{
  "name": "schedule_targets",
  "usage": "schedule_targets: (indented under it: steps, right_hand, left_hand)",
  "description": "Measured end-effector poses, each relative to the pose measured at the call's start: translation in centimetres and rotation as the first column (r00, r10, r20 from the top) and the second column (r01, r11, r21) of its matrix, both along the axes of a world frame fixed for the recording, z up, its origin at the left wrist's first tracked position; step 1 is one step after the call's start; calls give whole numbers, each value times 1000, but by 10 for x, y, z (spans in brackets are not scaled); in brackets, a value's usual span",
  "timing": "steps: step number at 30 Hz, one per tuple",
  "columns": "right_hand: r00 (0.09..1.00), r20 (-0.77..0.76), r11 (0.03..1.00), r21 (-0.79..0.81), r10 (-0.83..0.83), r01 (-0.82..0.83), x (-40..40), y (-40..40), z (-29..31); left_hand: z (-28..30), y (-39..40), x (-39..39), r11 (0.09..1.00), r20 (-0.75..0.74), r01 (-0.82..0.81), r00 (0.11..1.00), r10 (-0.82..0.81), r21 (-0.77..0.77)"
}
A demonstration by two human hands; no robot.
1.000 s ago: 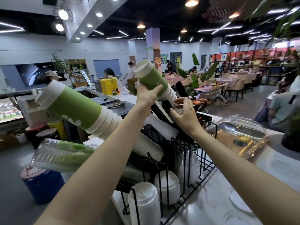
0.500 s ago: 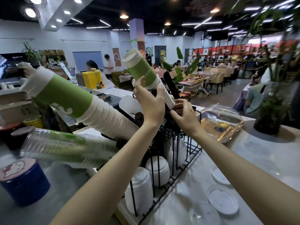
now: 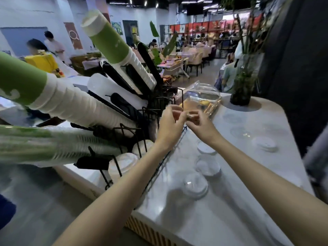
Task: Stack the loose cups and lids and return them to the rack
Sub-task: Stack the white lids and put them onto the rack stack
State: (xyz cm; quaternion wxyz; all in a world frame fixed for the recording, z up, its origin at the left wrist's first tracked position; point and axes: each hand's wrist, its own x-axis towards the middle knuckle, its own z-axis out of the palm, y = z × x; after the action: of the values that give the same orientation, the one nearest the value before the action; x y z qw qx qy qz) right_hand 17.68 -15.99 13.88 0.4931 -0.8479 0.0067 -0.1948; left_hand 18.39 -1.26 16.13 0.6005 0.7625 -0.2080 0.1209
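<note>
1. Left hand [image 3: 171, 125] and right hand [image 3: 199, 124] meet in mid-air just past the far end of the wire rack [image 3: 152, 110], above the bench [image 3: 221, 219].
2. Fingers of both hands are curled in, tips nearly touching each other; motion blur, cannot tell if anything is pinched between them.
3. Rack holds tilted cup stacks: far green-sleeved stack [image 3: 113, 45], big near green stack [image 3: 53, 96], clear cup stack [image 3: 44, 144] lowest.
4. White lids [image 3: 124, 164] sit in the rack's front slots.
5. Loose clear lids [image 3: 196, 186] lie flat on the bench, right of the rack, more [image 3: 264, 143] farther right.
6. Clear food container [image 3: 202, 98] sits just behind the hands; plant vase [image 3: 245, 80] at the far corner.
</note>
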Motion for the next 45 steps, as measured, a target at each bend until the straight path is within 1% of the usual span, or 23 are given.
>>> schedule_targets:
  steps: [3,6,8,10,11,13,16,17,19,22,24,27,30,32,35,39,42,45]
  right_hand:
    - [988,-137,995,-82,-70,60,-20,-18,-26]
    - [963,-240,990,-102,-123,102,-36,-30,-48]
    - [949,-276,985,-117,-151,123,-46,-34,-59]
    - [940,-286,979,-139,-185,150,-53,-36,-68]
    - [936,-285,975,-142,-206,171,-57,-36,-73]
    - [924,-286,965,-138,-253,222,-64,-33,-81]
    - [898,-305,948,-128,-316,290,-72,-27,-93]
    - [889,-311,942,-124,-336,312,-74,-25,-96]
    - [871,-328,930,-106,-366,351,-77,-21,-102]
    - [840,-359,911,-88,-406,402,-80,-17,-110]
    - [824,-368,897,-73,-430,436,-83,-17,-112]
    - [823,-371,888,-10,-431,461,-85,-17,-112]
    - [829,-351,869,79,-435,489,-86,-19,-110]
    - [822,-358,850,125,-443,513,-86,-24,-111]
    - [812,-369,822,182,-452,540,-84,-30,-111]
    - [823,-355,780,300,-443,549,-86,-32,-108]
    - [833,-345,729,410,-432,548,-90,-30,-103]
    - [854,-329,735,439,-404,517,-92,-28,-100]
  left_hand:
    - [-38,-2,-9,976,-139,119,986,-94,184]
    - [-66,5,-22,907,-203,218,967,-151,361]
    - [-78,11,-32,833,-226,261,959,-169,487]
    - [-89,16,-43,721,-194,247,968,-157,648]
    - [-95,18,-49,675,-171,228,974,-151,701]
    - [-108,22,-61,634,-155,209,978,-140,745]
    - [-129,26,-76,601,-176,212,977,-119,771]
    - [-136,27,-78,591,-161,197,980,-113,782]
    - [-149,30,-81,577,-87,143,989,-123,804]
    - [-160,36,-79,597,6,74,991,-132,798]
    - [-161,37,-77,620,12,76,990,-137,781]
    - [-158,37,-74,642,-10,116,986,-166,758]
    - [-153,38,-68,657,-50,178,977,-208,733]
    - [-148,39,-65,654,-89,228,967,-239,721]
    - [-140,41,-62,678,-142,287,954,-263,677]
    - [-136,42,-57,741,-256,406,913,-317,535]
    - [-136,39,-50,771,-318,447,889,-329,453]
    - [-133,33,-44,792,-379,467,867,-324,392]
